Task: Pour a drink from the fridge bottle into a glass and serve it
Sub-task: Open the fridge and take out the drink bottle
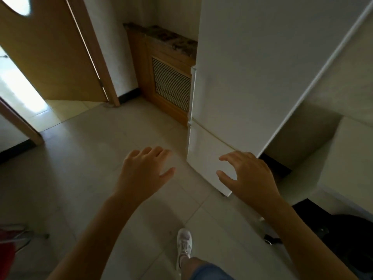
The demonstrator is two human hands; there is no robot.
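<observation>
While the fridge (252, 77) stands closed, left hand (145, 170) and right hand (250, 174) hover empty, fingers spread.

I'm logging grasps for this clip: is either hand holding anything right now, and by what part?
Nothing is held. The left hand and right hand are both open and empty, in front of the closed fridge.

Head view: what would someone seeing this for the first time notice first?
Two bare, empty hands reach forward with fingers spread: the left hand over the tiled floor, the right hand in front of the lower door of a tall white fridge, both doors shut. Behind stands a wooden cabinet with a slatted vent; an open wooden door is far left.
</observation>
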